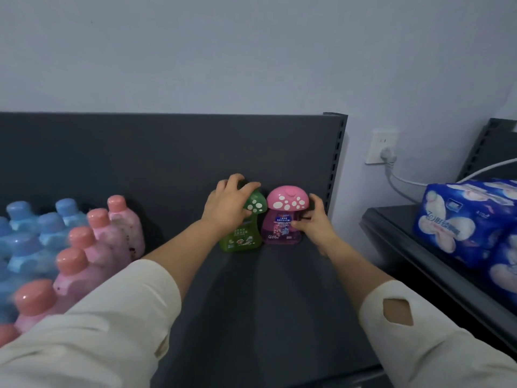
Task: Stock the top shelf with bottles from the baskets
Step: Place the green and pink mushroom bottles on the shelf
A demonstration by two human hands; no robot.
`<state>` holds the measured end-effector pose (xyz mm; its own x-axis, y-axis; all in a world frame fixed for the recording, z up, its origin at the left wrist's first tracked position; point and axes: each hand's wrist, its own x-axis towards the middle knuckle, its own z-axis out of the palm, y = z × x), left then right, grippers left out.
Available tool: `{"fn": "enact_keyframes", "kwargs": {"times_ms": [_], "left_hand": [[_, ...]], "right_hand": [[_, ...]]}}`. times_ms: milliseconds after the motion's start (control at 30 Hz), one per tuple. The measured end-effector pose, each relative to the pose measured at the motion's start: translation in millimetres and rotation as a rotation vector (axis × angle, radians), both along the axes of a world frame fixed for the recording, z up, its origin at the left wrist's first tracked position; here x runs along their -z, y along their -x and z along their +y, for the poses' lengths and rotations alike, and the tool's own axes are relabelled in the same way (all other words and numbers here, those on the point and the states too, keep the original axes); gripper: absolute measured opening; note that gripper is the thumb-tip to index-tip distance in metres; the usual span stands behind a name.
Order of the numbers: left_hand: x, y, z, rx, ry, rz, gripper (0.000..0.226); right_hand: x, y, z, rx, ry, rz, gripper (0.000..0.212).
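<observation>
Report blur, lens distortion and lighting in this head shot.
Head view: the blue and pink bottles at far left are motion-smeared; the green bottle and pink bottle read sharp; wide-angle bending curves the shelf edges; light is dim and even, with soft shadows.

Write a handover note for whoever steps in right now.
Left hand: clasped over the cap of the green bottle.
Right hand: fingers on the side of the pink bottle.
Both bottles stand upright, side by side, at the back right of the shelf.
Done: blue-capped bottles and pink-capped bottles fill the left end.
Left: release these two, then fill the bare middle and front. Baskets are out of view.
</observation>
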<state>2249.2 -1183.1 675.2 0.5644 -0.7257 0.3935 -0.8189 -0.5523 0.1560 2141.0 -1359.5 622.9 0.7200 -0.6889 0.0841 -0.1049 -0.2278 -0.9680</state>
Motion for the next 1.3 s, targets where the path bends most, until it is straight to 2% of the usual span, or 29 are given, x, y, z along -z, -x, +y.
{"fn": "enact_keyframes", "kwargs": {"times_ms": [67, 133, 200, 300, 567, 733, 833, 967, 1167, 1300], "left_hand": [[-1.1, 4.9, 6.7, -0.011, 0.035, -0.043, 0.066], [-2.2, 8.9, 15.2, 0.007, 0.051, -0.064, 0.061], [-2.2, 14.1, 24.1, 0.033, 0.055, -0.076, 0.054], [2.0, 22.3, 35.8, 0.055, 0.016, -0.115, 0.048], [1.4, 49.2, 81.0, 0.061, -0.071, -0.142, 0.039], [-6.4, 69.0, 118.7, 0.013, -0.114, -0.131, 0.039], [-9.1, 92.6, 142.9, -0.031, -0.103, -0.113, 0.038], [-16.1, 127.2, 181.7, -0.087, -0.089, -0.149, 0.036], [-31.5, 159.5, 276.1, -0.26, -0.082, -0.279, 0.032], [-38.0, 162.4, 368.8, -0.415, -0.065, -0.259, 0.029]], "right_hand": [[-3.1, 6.0, 10.6, 0.099, 0.034, 0.018, 0.08], [-5.4, 13.5, 22.4, 0.162, 0.076, 0.055, 0.067], [-4.5, 20.6, 33.7, 0.195, 0.191, 0.143, 0.054], [-1.4, 30.0, 52.3, 0.18, 0.352, 0.245, 0.046], [-11.7, 56.9, 103.4, 0.085, 0.653, 0.399, 0.044], [-21.4, 77.6, 134.5, -0.001, 1.016, 0.578, 0.048], [-22.9, 91.2, 155.1, -0.044, 1.132, 0.601, 0.048], [-21.8, 105.9, 186.0, -0.073, 1.269, 0.537, 0.045], [-27.6, 97.9, 268.3, -0.088, 1.441, 0.24, 0.039], [-43.0, 77.1, 352.6, -0.176, 1.497, 0.024, 0.037]]}}
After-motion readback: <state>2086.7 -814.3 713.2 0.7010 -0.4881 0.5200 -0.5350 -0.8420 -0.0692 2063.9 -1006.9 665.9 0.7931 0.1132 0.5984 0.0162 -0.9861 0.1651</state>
